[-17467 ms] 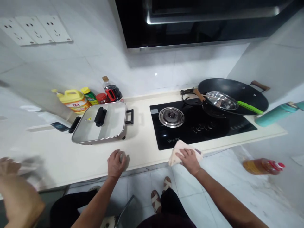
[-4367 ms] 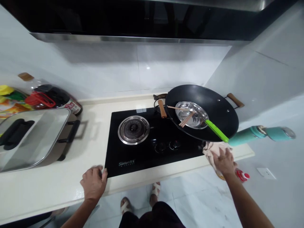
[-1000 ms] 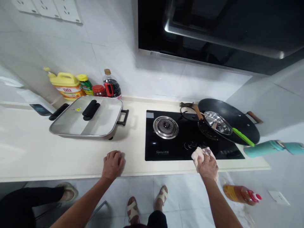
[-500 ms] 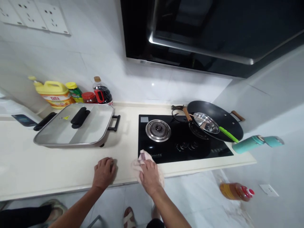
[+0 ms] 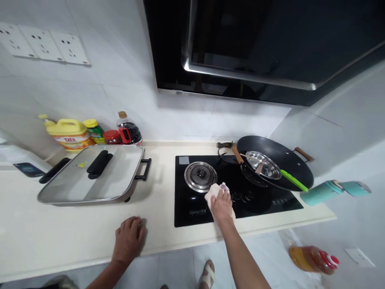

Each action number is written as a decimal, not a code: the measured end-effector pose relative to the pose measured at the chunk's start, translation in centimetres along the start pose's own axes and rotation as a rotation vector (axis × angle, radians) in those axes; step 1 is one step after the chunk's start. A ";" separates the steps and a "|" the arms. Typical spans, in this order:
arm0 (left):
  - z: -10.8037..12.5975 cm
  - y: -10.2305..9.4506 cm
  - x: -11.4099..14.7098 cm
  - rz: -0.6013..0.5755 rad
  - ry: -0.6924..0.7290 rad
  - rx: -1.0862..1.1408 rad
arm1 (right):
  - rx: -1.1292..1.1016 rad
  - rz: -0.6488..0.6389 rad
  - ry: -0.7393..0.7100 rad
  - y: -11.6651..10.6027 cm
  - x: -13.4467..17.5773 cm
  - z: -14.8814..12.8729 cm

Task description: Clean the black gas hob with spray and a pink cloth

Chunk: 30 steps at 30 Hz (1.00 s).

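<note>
My right hand [image 5: 221, 206] presses a pale pink cloth [image 5: 213, 193] onto the black glass gas hob [image 5: 197, 206], just left of its knobs. The fingers are bent over the cloth, and part of it bunches under the palm. On the cream countertop [image 5: 162, 208], near the front edge, rests my left hand [image 5: 128, 239]. Its fingers are curled in and no object shows in them. In front of the cloth lies the round left burner [image 5: 200, 176], uncovered.
A black wok [image 5: 282, 152] holding a metal bowl [image 5: 264, 165] and a green-handled utensil [image 5: 293, 180] sits over the right burner. Left stands a lidded electric pan [image 5: 120, 176], with bottles behind it. A teal flask [image 5: 321, 193] lies at right; the range hood [image 5: 234, 82] hangs above.
My right hand has slid the cloth rightward from the hob's front left corner toward the knobs. My left hand stays on the countertop. The view has tilted slightly upward.
</note>
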<state>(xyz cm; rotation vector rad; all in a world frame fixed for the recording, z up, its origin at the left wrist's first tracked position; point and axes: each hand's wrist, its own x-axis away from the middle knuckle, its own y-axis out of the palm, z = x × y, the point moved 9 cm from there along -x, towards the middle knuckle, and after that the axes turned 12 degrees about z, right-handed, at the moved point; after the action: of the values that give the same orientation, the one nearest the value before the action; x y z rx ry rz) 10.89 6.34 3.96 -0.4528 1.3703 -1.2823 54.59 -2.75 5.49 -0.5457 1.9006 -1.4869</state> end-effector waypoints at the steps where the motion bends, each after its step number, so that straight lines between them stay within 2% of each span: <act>1: -0.1 0.1 0.1 0.000 -0.002 -0.004 | 0.009 0.023 -0.001 0.1 -0.7 -0.2; 7: -0.6 0.5 0.6 0.011 0.009 0.006 | 0.007 0.146 -0.030 1.0 -5.1 -0.8; 12: -1.0 0.5 1.1 0.081 0.041 0.023 | -0.082 0.214 -0.096 2.0 -9.6 -1.0; 15: -0.8 -0.1 1.2 0.151 0.091 0.013 | -0.126 0.195 -0.154 2.9 -12.8 -1.0; 18: -0.3 -0.9 1.3 0.200 0.143 -0.019 | -0.159 0.110 -0.253 4.3 -16.2 -1.6; 24: 0.6 -2.2 1.2 0.252 0.193 -0.073 | -0.164 -0.030 -0.451 6.6 -21.8 -5.7; 30: 1.2 -2.7 1.4 0.212 0.229 -0.121 | -0.171 -0.083 -0.586 8.0 -25.1 -12.3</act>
<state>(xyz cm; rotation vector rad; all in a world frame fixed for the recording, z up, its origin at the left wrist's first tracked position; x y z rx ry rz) 10.46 3.78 5.96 -0.2394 1.6484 -1.1060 63.95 24.76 5.53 -1.0232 1.5524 -1.0565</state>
